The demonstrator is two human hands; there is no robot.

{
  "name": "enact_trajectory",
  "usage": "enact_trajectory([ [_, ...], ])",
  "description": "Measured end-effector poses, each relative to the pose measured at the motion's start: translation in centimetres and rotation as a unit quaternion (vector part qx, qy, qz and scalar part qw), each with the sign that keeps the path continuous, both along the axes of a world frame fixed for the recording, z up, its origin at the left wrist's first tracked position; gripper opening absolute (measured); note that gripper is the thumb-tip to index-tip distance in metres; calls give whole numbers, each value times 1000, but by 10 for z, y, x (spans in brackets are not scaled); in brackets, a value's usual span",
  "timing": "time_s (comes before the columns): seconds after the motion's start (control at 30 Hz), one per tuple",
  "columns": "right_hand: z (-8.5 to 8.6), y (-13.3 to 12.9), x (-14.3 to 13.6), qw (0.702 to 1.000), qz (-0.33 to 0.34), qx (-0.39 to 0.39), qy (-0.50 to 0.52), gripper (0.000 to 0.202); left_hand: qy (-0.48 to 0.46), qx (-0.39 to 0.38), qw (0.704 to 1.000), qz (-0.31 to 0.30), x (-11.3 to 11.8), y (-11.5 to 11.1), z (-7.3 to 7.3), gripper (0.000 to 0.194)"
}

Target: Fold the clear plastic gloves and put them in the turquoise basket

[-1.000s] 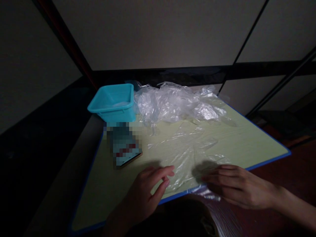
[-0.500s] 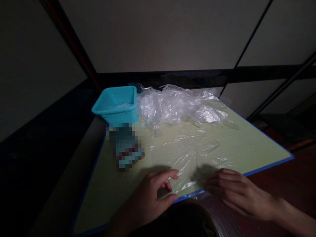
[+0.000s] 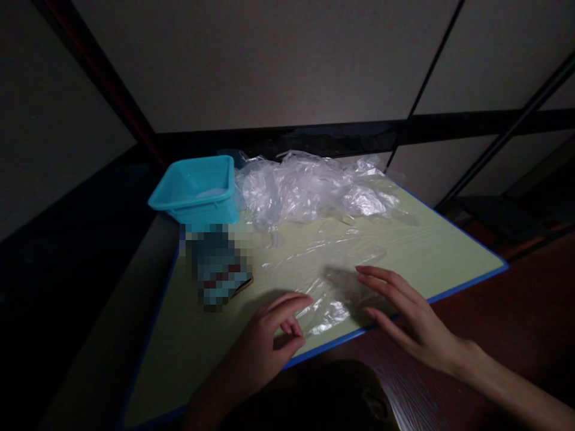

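- While the right hand [image 3: 413,320] hangs above the near part of the table with its fingers spread and a clear gap between thumb and forefinger, its grip is open and a soft shadow falls beneath it.
- The left hand [image 3: 263,341] is loosely curled near the front edge, forefinger extended and thumb apart from it; whether the other fingertips pinch or touch anything, I cannot tell.
- Between the two hands lies the clear plastic film [image 3: 332,299], thin and flat on the tabletop, wrinkled and glossy, with narrow finger-like strips pointing away from the person.
- Behind it, a crumpled heap of transparent plastic [image 3: 305,188] runs along the far side, puffed, creased and catching bright highlights.
- Beside the heap, at the far left corner, stands a turquoise plastic basin [image 3: 202,214], rectangular with flared walls and a wide rim; something whitish lies inside.
- In front of the basin is a flat object [image 3: 220,263] obscured by pixelation, one brownish corner showing.
- The table [image 3: 449,245] is pale yellow-green, faintly streaked, edged with blue trim [image 3: 471,281].
- Below the front edge, shiny streaked plastic sheeting [image 3: 413,389] shows near dark clothing [image 3: 332,389].
- Around it: dim greyish panels [image 3: 251,66], a glossy black band [image 3: 287,137], a reddish-brown floor [image 3: 485,317].
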State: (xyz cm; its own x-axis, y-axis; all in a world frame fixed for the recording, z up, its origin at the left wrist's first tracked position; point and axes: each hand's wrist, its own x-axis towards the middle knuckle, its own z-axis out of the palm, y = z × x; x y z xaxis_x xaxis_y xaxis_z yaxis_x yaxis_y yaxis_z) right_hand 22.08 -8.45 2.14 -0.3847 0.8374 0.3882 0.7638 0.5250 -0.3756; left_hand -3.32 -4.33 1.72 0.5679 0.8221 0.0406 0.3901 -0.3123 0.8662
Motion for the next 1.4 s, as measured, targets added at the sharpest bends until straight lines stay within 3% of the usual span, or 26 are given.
enact_trajectory([
  [0.1,2,-6,-2,984,90,-17,-151,67,1,10,1000,-6,0,1,0,49],
  [0.2,-3,-3,-4,971,110,-35,-210,78,20,32,999,-12,-2,-1,0,48],
  [0.37,-14,1,-3,969,100,-45,-220,81,76,95,993,10,-8,-11,-1,63],
  [0.5,-16,0,-3,971,99,-38,-212,80,109,71,990,55,-12,-13,-1,48],
  [0.63,-16,0,-3,974,98,-32,-204,79,148,52,985,70,-28,-13,0,44],
  [0.73,-14,0,-2,974,101,-31,-199,84,179,121,973,81,-36,-19,0,51],
  [0.87,-8,1,0,974,89,-25,-208,92,190,282,938,69,-8,-33,1,59],
  [1.0,-7,6,1,969,100,-30,-224,92,222,296,928,-25,45,-41,-1,76],
  [1.07,-9,8,2,965,112,-36,-233,92,241,293,924,-40,62,-40,-5,81],
  [1.23,-14,10,3,965,112,-49,-232,88,266,296,917,-41,68,-36,-18,82],
  [1.4,-13,8,3,968,102,-49,-223,85,290,317,903,-34,59,-39,-17,82],
])
